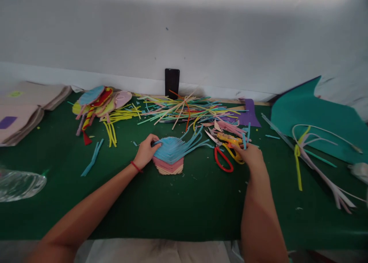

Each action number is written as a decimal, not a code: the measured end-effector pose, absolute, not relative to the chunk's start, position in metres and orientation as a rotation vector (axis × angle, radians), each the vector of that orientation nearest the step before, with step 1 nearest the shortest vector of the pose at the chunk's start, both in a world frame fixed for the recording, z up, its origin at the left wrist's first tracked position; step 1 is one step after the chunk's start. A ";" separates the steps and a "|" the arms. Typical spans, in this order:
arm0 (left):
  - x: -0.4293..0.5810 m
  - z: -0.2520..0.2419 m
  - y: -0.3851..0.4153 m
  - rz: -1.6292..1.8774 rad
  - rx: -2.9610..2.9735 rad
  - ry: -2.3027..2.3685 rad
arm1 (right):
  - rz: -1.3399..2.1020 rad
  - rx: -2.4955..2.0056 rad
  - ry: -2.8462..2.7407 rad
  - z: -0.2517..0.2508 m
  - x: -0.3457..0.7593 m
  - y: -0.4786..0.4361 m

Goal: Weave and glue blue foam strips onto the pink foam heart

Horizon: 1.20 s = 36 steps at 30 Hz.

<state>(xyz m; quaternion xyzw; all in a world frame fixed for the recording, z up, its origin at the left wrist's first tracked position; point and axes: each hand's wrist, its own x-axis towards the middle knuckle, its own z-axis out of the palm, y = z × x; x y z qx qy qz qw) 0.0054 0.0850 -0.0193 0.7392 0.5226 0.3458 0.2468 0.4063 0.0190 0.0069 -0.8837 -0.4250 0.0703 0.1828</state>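
My two bare hands work over a green table [184, 205], with the piece [171, 152] lying flat between them, nearer the left. My left hand [147, 150] grasps the piece at its upper left edge, thumb and fingers pinched together; a red bracelet [136, 167] circles that wrist. The piece is banded in blue, pink and cream, the blue uppermost and the cream nearest me, its bands bent to a shallow V. Loose blue ends [195, 140] fan from it to the right. My right hand [250, 156] has its fingers bent beside a yellow tool [229, 138], with upright blue strips [244, 141] at the fingertips; I cannot tell which of these, if either, it grips. The scissors [222, 161], one loop red, lie between the piece and my right hand with their blades parted. Behind the piece, a heap [184, 110] of many-coloured strips runs along the table, and a dark phone [171, 83] leans on the wall [184, 37]. Right of the heap lies a purple sheet [250, 113]; farther right, a larger teal sheet [319, 121] and a pale bundle [314, 169] with a yellow strip [298, 159] about it. At left are a pile [92, 96] of coloured shapes, two blue scraps [92, 158] and a clear bottle [21, 185], its base out of view.
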 end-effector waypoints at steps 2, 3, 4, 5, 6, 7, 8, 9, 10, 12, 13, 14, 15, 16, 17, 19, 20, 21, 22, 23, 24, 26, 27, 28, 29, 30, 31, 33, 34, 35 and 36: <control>0.005 -0.018 0.085 0.966 2.044 1.444 | 0.126 -2.459 -1.151 0.012 0.406 0.016; 0.005 -0.017 0.084 0.983 2.059 1.458 | 0.081 -2.444 -1.127 0.015 0.405 0.015; 0.004 -0.015 0.083 0.999 2.075 1.474 | 0.023 -2.390 -1.109 0.020 0.403 0.013; 0.002 -0.012 0.081 1.011 2.092 1.487 | -0.037 -2.300 -1.099 0.024 0.399 0.011; 0.001 -0.009 0.079 1.012 2.111 1.497 | -0.096 -2.197 -1.097 0.029 0.395 0.009; -0.001 -0.007 0.076 0.999 2.133 1.500 | -0.150 -2.046 -1.103 0.033 0.389 0.007; -0.002 -0.005 0.071 0.975 2.156 1.496 | -0.179 -1.916 -1.117 0.037 0.382 0.005; -0.003 -0.003 0.066 0.949 2.177 1.484 | -0.190 -1.803 -1.136 0.040 0.374 0.004; -0.003 -0.003 0.059 0.909 2.203 1.477 | -0.179 -1.688 -1.157 0.042 0.366 0.003; 0.000 -0.004 0.046 0.798 2.273 1.489 | -0.158 -1.555 -1.186 0.045 0.351 0.002; 0.002 -0.005 0.040 0.705 2.332 1.524 | -0.169 -1.523 -1.201 0.046 0.344 0.003; 0.004 -0.005 0.034 0.624 2.386 1.557 | -0.188 -1.507 -1.227 0.046 0.337 0.003; 0.006 -0.005 0.030 0.567 2.437 1.589 | -0.210 -1.494 -1.265 0.045 0.332 0.004; 0.008 -0.004 0.028 0.538 2.479 1.624 | -0.223 -1.476 -1.317 0.045 0.327 0.005; 0.008 -0.002 0.028 0.539 2.504 1.659 | -0.223 -1.452 -1.377 0.043 0.321 0.006; 0.006 0.003 0.031 0.572 2.518 1.732 | -0.181 -1.416 -1.518 0.039 0.310 0.007; 0.003 0.006 0.034 0.585 2.510 1.765 | -0.143 -1.421 -1.601 0.036 0.303 0.008; -0.001 0.008 0.037 0.591 2.500 1.787 | -0.100 -1.441 -1.688 0.033 0.296 0.008; -0.006 0.010 0.040 0.591 2.493 1.799 | -0.056 -1.478 -1.775 0.029 0.288 0.008; -0.010 0.011 0.042 0.589 2.489 1.803 | -0.033 -1.519 -1.852 0.024 0.279 0.008; -0.014 0.011 0.044 0.586 2.485 1.800 | -0.016 -1.542 -1.911 0.020 0.271 0.008; -0.020 0.010 0.046 0.585 2.479 1.775 | -0.004 -1.547 -1.996 0.010 0.256 0.007; -0.021 0.009 0.046 0.587 2.475 1.757 | 0.002 -1.539 -2.034 0.006 0.250 0.007; -0.022 0.008 0.046 0.592 2.469 1.738 | 0.007 -1.532 -2.068 0.003 0.246 0.007; -0.022 0.007 0.046 0.598 2.462 1.717 | 0.011 -1.527 -2.097 0.000 0.242 0.007; -0.021 0.005 0.047 0.607 2.453 1.696 | 0.014 -1.525 -2.118 -0.002 0.240 0.007; -0.021 0.004 0.048 0.618 2.442 1.675 | 0.014 -1.525 -2.131 -0.003 0.239 0.007; -0.020 0.002 0.050 0.646 2.413 1.635 | 0.011 -1.532 -2.141 -0.003 0.239 0.006; -0.020 0.001 0.052 0.661 2.398 1.616 | 0.009 -1.537 -2.141 -0.003 0.239 0.006; -0.020 0.000 0.053 0.675 2.385 1.598 | 0.007 -1.542 -2.140 -0.003 0.240 0.006; -0.020 -0.002 0.055 0.686 2.374 1.581 | 0.006 -1.546 -2.137 -0.002 0.241 0.007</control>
